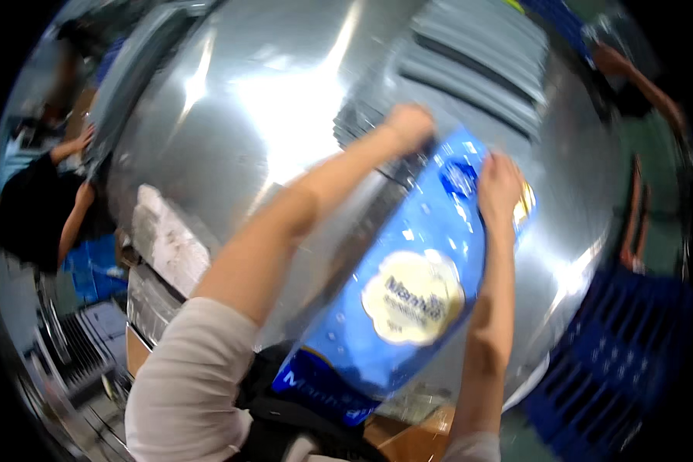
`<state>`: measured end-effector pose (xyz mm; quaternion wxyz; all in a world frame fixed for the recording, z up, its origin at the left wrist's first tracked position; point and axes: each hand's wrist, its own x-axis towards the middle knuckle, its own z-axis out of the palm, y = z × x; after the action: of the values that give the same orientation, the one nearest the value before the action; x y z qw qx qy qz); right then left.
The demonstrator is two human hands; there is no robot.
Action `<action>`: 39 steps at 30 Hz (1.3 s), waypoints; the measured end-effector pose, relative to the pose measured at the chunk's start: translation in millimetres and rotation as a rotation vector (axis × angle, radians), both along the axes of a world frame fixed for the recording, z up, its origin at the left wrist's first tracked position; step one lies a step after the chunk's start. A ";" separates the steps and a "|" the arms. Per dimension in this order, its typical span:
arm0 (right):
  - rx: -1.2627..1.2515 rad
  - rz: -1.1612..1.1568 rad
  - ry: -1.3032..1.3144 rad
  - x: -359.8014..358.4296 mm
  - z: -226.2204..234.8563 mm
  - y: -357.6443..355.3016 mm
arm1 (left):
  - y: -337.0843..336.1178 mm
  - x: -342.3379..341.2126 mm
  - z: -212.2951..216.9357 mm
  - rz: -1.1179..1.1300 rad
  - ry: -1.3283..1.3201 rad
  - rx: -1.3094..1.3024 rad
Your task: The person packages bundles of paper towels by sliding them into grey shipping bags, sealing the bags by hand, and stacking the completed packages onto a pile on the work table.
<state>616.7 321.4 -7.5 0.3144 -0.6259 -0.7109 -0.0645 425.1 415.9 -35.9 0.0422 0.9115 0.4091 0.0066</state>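
Note:
A long light-blue plastic package (439, 223) with a cream label and a dark-blue lower end lies slanted across the steel table, its near end toward my body. My right hand (502, 189) grips its upper right edge with the fingers closed. My left hand (410, 127), slightly blurred, is closed like a fist just left of the package's far end, beside some clear plastic film (354, 122). Whatever its fingers hold is hidden. Beyond both hands, grey flat bags (470, 58) lie in stacks.
The shiny steel table (192, 146) reflects bright lights. A white block (165, 231) lies at its left edge; a cardboard box (420, 440) is near my body. Dark-blue crates (608, 346) stand at right. Co-workers' hands (81, 142) show at left, and another person's hand (610, 59) at far right.

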 end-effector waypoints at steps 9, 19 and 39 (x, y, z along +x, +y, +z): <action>-0.190 -0.149 0.282 -44.7 16.6 22.2 | 58.3 39.1 23.5 0.137 -0.249 0.028; 0.159 -0.355 0.306 70.9 -14.9 24.1 | -9.1 4.7 -10.2 0.062 -0.788 0.379; -0.852 0.187 0.393 -72.9 -45.5 -302.4 | -415.5 -171.2 -14.0 0.362 -0.125 -0.778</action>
<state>543.8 18.9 -53.0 0.1628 -0.6328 -0.6543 0.3808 253.9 0.4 -49.9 0.4056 0.7391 0.5310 -0.0857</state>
